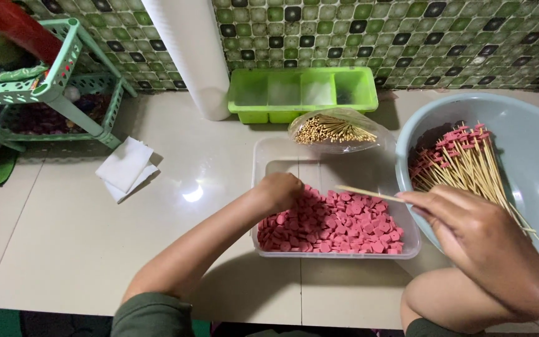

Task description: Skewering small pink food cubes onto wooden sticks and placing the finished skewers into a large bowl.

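Tiled floor — left hand (280, 190) among sausage slices (338, 223), right hand (469, 234) pinching skewer (369, 193).

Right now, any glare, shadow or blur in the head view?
Head view: one bright glare spot on the floor left of the tray; soft shadow under the left forearm; right hand close and slightly soft; sausage pieces sharp; edges bow a little.

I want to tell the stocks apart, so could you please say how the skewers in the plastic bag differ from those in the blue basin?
The skewers in the plastic bag are bare and bundled; the skewers in the blue basin carry pink pieces and fan out loosely. Both are thin, pale wood.
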